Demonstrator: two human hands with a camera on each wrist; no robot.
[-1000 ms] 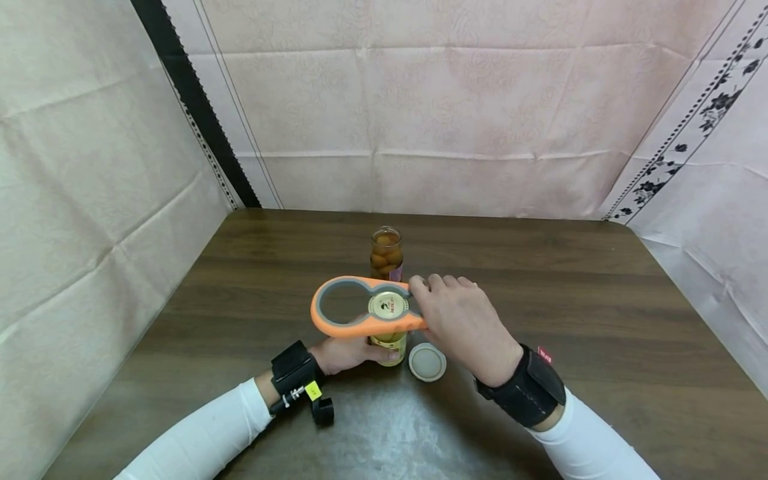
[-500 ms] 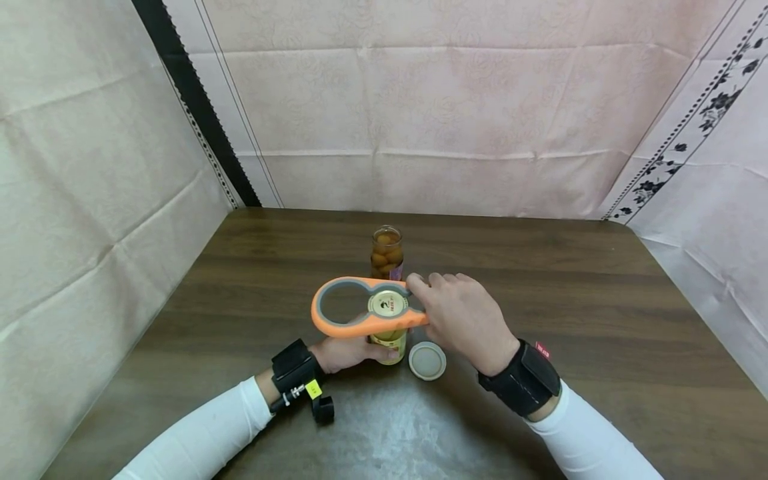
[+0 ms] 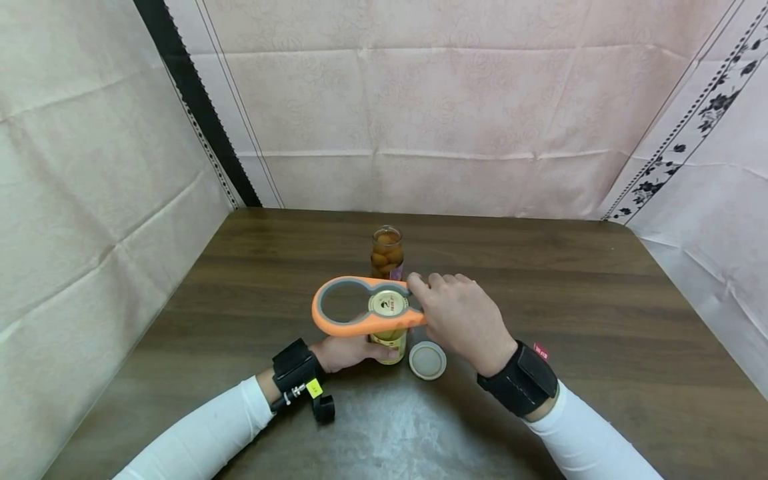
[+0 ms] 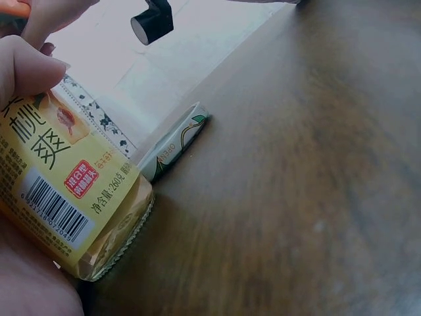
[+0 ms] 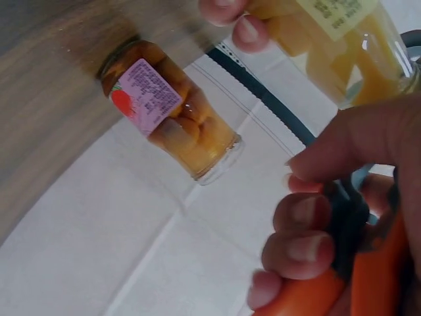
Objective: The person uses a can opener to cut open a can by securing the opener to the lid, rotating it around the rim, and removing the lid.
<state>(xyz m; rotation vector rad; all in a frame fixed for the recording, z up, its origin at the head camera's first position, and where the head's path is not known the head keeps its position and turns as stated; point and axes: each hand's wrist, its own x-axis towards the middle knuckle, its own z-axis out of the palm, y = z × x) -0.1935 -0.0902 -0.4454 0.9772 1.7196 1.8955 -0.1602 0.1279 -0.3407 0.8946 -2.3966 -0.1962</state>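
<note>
On a wood-grained table point(image 3: 570, 300) (head view), the yellow-labelled jar point(image 3: 395, 341) is held by the curled left grip point(image 3: 347, 353); its fitted lid point(image 3: 387, 303) is enclosed by the orange opener point(image 3: 367, 326), clasped by the closed right grip point(image 3: 463, 321), which has shifted only slightly. Release is judged pending. Left-wrist view: a loose lid point(image 4: 174, 143) is shown near the jar. Right-wrist view: an uncapped jar point(image 5: 177, 122) is shown nearby.

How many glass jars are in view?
2. The yellow-labelled jar is in the left hand, orange opener around its lid; the purple-labelled jar stands behind it, lidless.
</note>
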